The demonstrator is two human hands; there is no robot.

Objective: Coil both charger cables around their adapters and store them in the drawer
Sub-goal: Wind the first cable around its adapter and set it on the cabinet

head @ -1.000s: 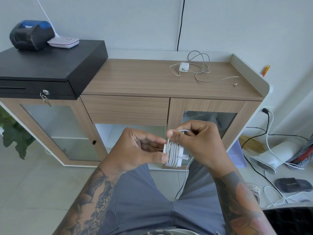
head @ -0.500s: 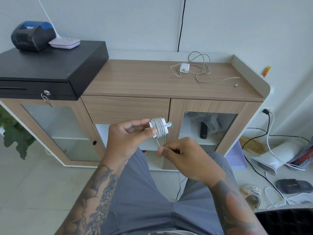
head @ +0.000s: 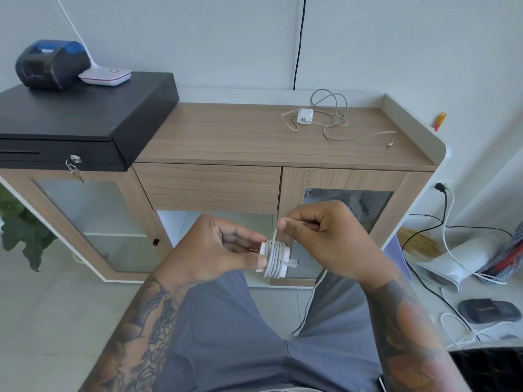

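My left hand (head: pixel 218 250) grips a white adapter (head: pixel 276 258) with several turns of white cable wound round it, prongs pointing right. Just above and to the right of it, my right hand (head: pixel 325 239) pinches the loose cable (head: pixel 311 301), which runs from the adapter up to my fingers and then hangs down past my leg. A second white adapter (head: pixel 304 116) lies on the wooden cabinet top (head: pixel 226 134) with its cable (head: pixel 334 120) loosely tangled around it. The drawer (head: pixel 209 186) below the top is closed.
A black cash drawer (head: pixel 70 120) stands on the cabinet's left, carrying a printer (head: pixel 51 63) and a lamp base (head: pixel 106 76). Glass doors flank the drawer. On the floor at right lie cables (head: pixel 458 329), a sandal (head: pixel 489 309) and a white device (head: pixel 458 264). A plant (head: pixel 22 230) is at left.
My right hand rose from below the adapter to above it, carrying the cable over for another turn. My left hand lowered the adapter a little.
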